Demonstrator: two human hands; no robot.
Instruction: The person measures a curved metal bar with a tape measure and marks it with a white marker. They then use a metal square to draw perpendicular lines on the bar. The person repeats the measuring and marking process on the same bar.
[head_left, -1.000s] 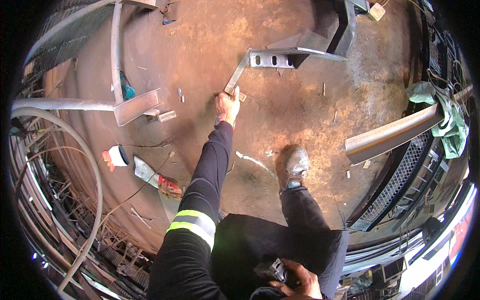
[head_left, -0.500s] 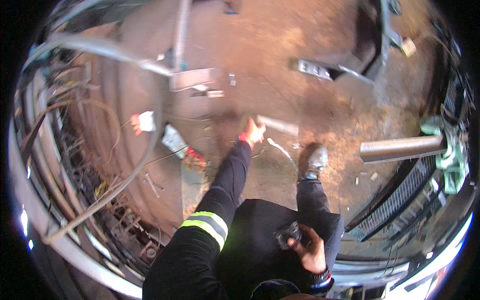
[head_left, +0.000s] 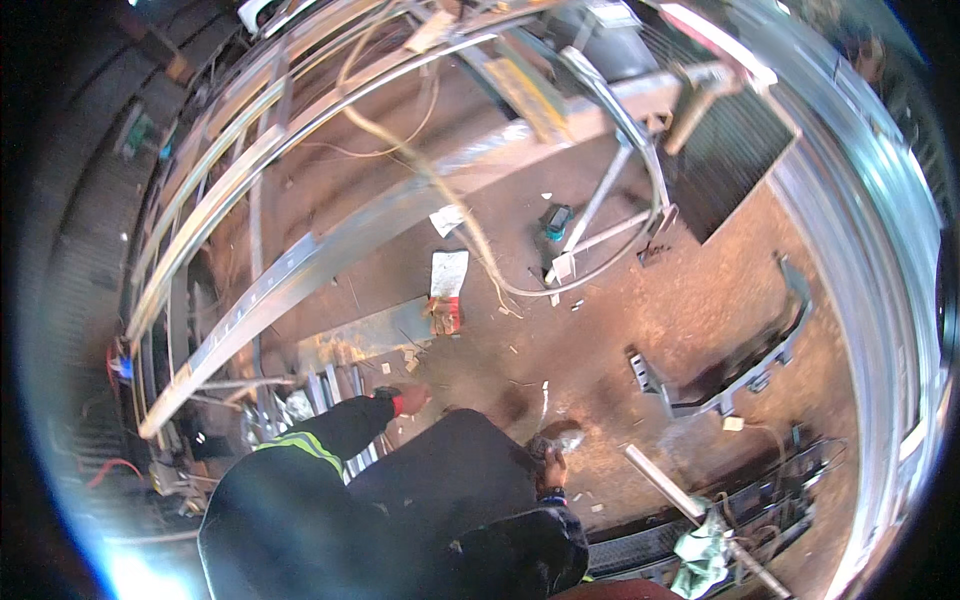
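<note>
My left hand [head_left: 414, 398], in a dark sleeve with a red cuff, hangs over the floor at the left of my body. Blur hides how its fingers are set, and no held thing shows. In my right hand [head_left: 554, 472], close to my shoe [head_left: 566, 439], is a small dark object [head_left: 539, 447] whose kind I cannot make out. A red and brown work glove [head_left: 442, 316] with a pale cuff lies on the floor beyond my left hand. Beside it stretches a flat metal plate [head_left: 365, 333]. A thin white strip [head_left: 545, 400] lies past my shoe.
Long metal beams [head_left: 300, 258] and a looping hose [head_left: 470, 232] run across the left and far side. A teal and black tool [head_left: 557, 222] lies beyond. At right are a dark metal bracket [head_left: 735, 392], a metal bar [head_left: 662, 482] and a pale green cloth [head_left: 702, 555].
The view has swung left, so things on the floor appear turned and shifted. My left hand has drawn back nearer my body, away from the pale bar. My right hand keeps its dark object.
</note>
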